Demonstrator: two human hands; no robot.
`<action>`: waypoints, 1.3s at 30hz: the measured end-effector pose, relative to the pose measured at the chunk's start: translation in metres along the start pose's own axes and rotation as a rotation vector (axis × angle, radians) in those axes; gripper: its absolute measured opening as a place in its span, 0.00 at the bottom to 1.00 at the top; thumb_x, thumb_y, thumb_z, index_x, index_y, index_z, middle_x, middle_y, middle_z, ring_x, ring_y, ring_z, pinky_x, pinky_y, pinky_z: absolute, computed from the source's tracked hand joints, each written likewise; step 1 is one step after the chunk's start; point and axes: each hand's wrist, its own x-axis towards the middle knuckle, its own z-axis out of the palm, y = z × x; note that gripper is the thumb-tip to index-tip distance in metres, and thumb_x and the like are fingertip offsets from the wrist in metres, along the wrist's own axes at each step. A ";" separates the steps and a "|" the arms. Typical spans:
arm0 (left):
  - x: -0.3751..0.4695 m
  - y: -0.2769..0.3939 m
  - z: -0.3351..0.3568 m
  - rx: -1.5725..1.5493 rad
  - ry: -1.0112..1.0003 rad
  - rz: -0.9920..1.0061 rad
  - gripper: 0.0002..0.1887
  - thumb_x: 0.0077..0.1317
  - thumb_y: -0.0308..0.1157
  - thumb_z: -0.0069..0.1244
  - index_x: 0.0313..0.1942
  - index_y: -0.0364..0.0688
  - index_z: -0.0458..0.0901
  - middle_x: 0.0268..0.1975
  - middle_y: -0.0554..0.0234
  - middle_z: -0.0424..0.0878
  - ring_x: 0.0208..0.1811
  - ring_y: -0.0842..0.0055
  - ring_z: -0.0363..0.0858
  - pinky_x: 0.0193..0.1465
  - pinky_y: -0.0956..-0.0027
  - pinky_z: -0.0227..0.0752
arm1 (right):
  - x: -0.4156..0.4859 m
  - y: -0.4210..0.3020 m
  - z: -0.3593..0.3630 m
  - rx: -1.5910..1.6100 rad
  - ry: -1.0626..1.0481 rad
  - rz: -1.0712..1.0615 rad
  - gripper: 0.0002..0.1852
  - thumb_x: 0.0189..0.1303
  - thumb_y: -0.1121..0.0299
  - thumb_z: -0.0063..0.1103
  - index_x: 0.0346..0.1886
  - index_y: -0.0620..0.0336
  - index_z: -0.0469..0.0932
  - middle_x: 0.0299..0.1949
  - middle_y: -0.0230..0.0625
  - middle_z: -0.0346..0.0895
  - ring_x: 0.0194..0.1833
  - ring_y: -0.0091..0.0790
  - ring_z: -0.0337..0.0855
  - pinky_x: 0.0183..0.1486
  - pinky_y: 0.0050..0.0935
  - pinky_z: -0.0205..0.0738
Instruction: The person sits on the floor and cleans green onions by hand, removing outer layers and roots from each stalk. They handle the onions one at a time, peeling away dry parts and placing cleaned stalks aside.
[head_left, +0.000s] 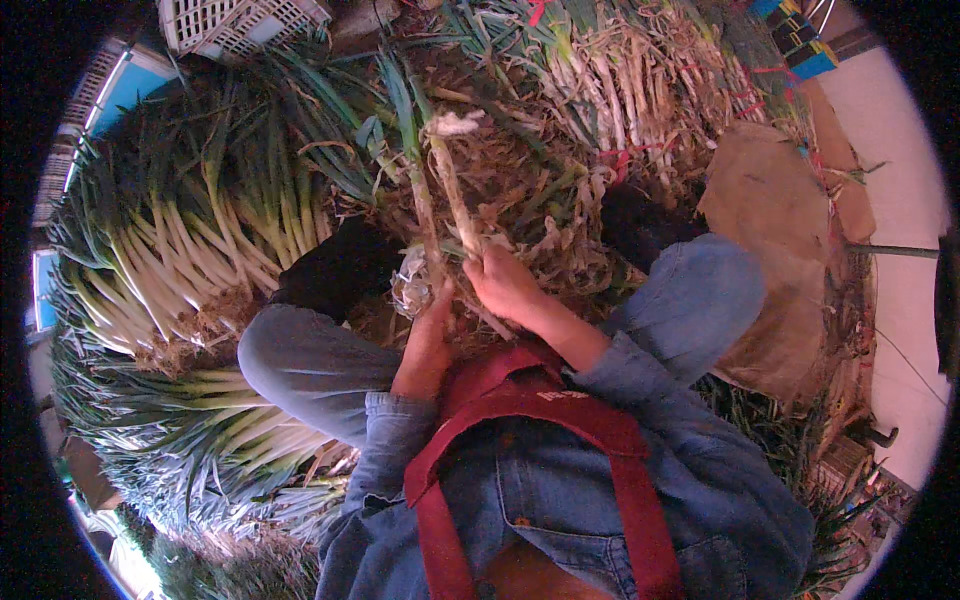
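Between my knees, my right hand (504, 283) grips the lower end of a dry-skinned green onion stalk (451, 176), a large leek-like one. My left hand (435, 319) is at the base of another long stalk (421, 202), its fingers partly hidden, and seems to hold it. Both stalks point away from me, leaves at the far end. A strip of whitish peel (454, 124) hangs off the top of the right stalk. Beside my left hand is a pale, shiny, crumpled thing (411, 285) that I cannot identify. Loose brown peelings (555, 262) cover the ground beneath.
A big pile of green onions with white shanks and soily roots (176, 262) lies at left. Bundles tied with red string (630, 90) stand at the far right. Brown sacking (772, 262) lies beside my right knee. A white plastic crate (240, 26) sits at the far left.
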 end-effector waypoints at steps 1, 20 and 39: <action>-0.004 -0.001 0.000 -0.092 -0.099 0.049 0.23 0.72 0.48 0.43 0.58 0.42 0.71 0.54 0.65 0.77 0.50 0.72 0.78 0.51 0.64 0.76 | -0.012 -0.011 0.003 -0.180 -0.022 -0.059 0.18 0.63 0.59 0.49 0.38 0.71 0.73 0.33 0.59 0.73 0.34 0.60 0.76 0.38 0.52 0.71; -0.130 0.018 0.013 0.581 0.168 0.269 0.20 0.61 0.27 0.57 0.51 0.36 0.71 0.42 0.66 0.78 0.42 0.82 0.75 0.46 0.75 0.70 | 0.199 0.030 0.035 0.067 -0.002 0.208 0.37 0.58 0.53 0.60 0.66 0.63 0.61 0.63 0.56 0.66 0.63 0.52 0.68 0.64 0.42 0.63; -0.108 -0.005 -0.026 0.715 0.166 0.328 0.19 0.57 0.31 0.61 0.44 0.37 0.70 0.37 0.58 0.78 0.39 0.78 0.74 0.41 0.70 0.72 | 0.143 0.026 0.040 0.106 0.086 0.204 0.21 0.68 0.55 0.48 0.51 0.64 0.72 0.39 0.54 0.79 0.42 0.56 0.80 0.44 0.49 0.72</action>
